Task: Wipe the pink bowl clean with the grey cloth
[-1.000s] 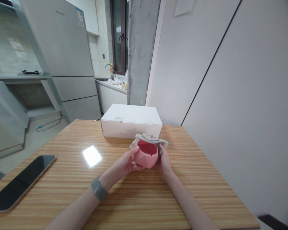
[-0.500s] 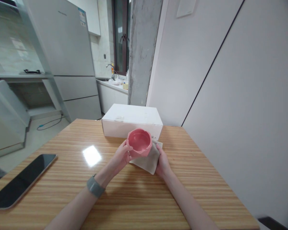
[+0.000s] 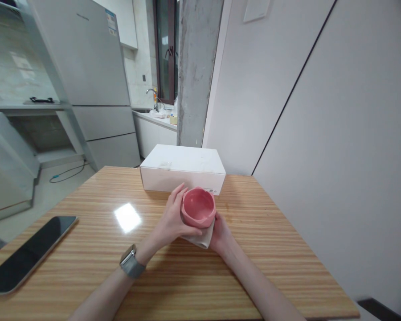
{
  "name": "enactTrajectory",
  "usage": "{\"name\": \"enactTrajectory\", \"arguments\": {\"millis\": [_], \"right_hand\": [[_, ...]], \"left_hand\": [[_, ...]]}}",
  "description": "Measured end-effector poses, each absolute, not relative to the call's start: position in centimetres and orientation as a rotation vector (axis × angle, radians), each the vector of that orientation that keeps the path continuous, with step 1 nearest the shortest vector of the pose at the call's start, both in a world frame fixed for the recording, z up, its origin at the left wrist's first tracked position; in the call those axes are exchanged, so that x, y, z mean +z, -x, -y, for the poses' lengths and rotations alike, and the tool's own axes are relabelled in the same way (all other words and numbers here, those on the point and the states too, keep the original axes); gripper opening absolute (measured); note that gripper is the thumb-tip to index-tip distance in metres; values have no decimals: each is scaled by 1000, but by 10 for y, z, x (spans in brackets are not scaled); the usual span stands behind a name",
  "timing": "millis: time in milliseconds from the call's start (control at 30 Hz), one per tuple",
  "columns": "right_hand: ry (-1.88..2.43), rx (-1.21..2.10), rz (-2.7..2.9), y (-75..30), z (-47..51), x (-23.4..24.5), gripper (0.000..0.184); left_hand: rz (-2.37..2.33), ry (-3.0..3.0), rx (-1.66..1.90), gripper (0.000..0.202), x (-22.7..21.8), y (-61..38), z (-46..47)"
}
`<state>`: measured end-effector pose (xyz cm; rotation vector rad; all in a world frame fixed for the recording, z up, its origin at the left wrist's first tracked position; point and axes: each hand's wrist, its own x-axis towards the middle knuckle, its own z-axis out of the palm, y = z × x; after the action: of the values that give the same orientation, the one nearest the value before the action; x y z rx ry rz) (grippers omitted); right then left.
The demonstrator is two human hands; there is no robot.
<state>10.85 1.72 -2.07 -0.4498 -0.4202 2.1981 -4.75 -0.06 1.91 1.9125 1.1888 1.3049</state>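
Note:
A small pink faceted bowl point(image 3: 198, 209) is held above the wooden table point(image 3: 173, 272), its opening tilted toward me. My left hand point(image 3: 172, 221) wraps around its left side, fingers curled on the rim and wall. My right hand point(image 3: 220, 232) is under and behind the bowl, pressing a folded grey-beige cloth point(image 3: 200, 240) against its underside. Only a corner of the cloth shows below the bowl. A grey watch point(image 3: 131, 264) is on my left wrist.
A closed white box point(image 3: 182, 171) lies just behind the bowl at the table's far edge. A dark phone point(image 3: 26, 254) lies at the table's left edge. A white wall runs along the right. A fridge point(image 3: 87, 80) and a kitchen counter stand beyond.
The cloth moved from over the bowl's rim to beneath it. My left hand shifted its grip around the bowl's side, and the bowl tilted and sank slightly toward the table.

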Motion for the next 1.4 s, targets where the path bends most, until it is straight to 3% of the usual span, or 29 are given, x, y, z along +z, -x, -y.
{"name": "enactTrajectory", "arguments": {"millis": [200,367,767,967,1133,1400], "right_hand": [[559,2096,313,-107,-19,-16,33],[612,1848,251,-113,-22,-12,24],[482,2067,387,-110,-19,-10,33],[597,1854,363,-108,-17,-1,37],[628,1628,515,-108,-16,-1,41],[745,1322,680,-108,-13,-18,39]], "left_hand": [[-1111,-1769,1358,91,17,42,0],[-1124,-1740,1422,95,14,28,6],[-1157,-1690,1511,101,12,21,13],[-1253,-1429,1592,92,-1,15,2],[-1109,-1259,1455,89,-7,10,-1],[-848,-1057,1151,54,-8,7,7]]}}
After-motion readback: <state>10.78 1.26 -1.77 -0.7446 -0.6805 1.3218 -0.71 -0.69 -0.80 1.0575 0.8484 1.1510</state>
